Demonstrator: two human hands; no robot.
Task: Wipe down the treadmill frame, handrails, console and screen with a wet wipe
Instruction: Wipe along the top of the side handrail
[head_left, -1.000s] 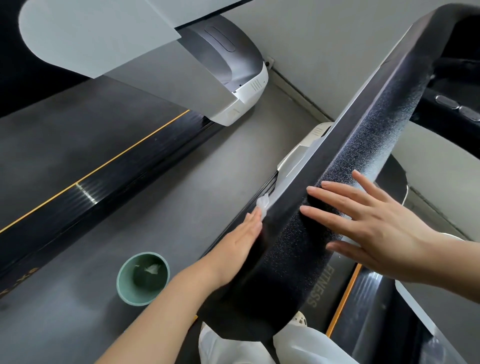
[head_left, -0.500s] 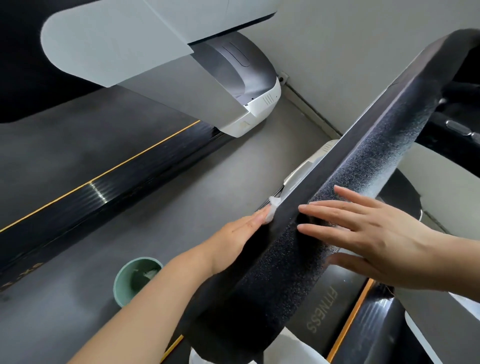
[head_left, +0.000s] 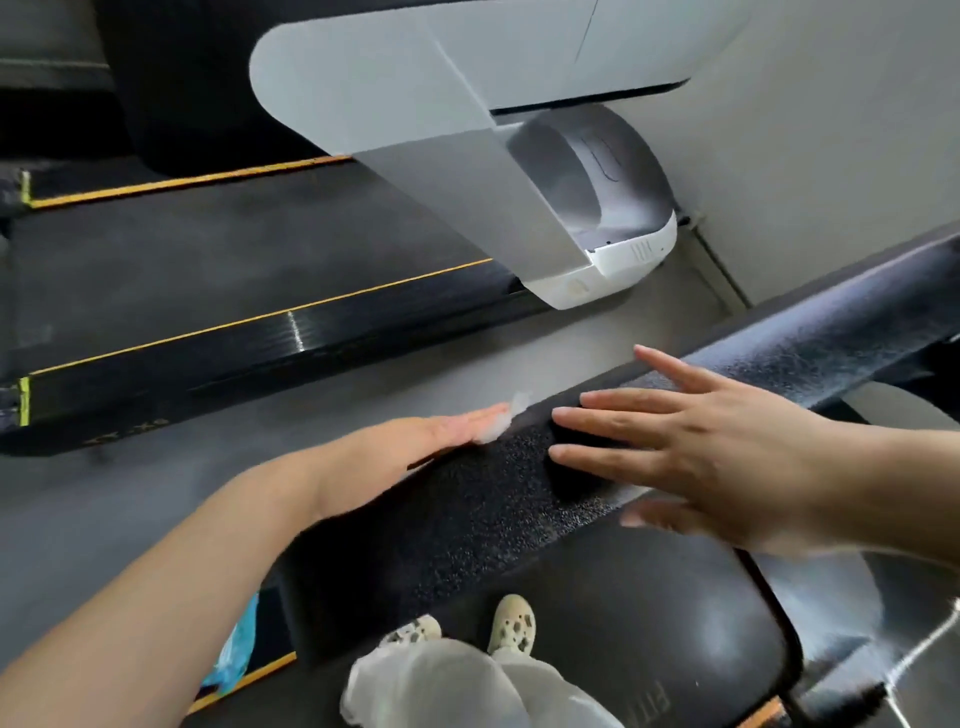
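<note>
Black, grainy foam-padded handrail (head_left: 467, 499) lies under the left hand (head_left: 415, 441), whose straight, together fingers press a white wet wipe (head_left: 501, 421), the right hand (head_left: 727, 457) splayed beside.

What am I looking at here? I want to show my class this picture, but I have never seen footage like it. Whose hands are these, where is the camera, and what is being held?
There is no robot here. The camera sits on a person's head and looks down, so you see their own arms, legs and shoes. They stand on a treadmill in a gym; a second treadmill stands beside it across a strip of grey floor.

The dark, rough bar crossing the picture is the treadmill's handrail. The left hand lies flat along its outer side and presses a small white wet wipe against it with straight fingers; there is no curled grip. The right hand is open too, fingers spread over the top of the rail; whether it touches is unclear because of blur.

A blue packet lies low on the left, partly hidden.
</note>
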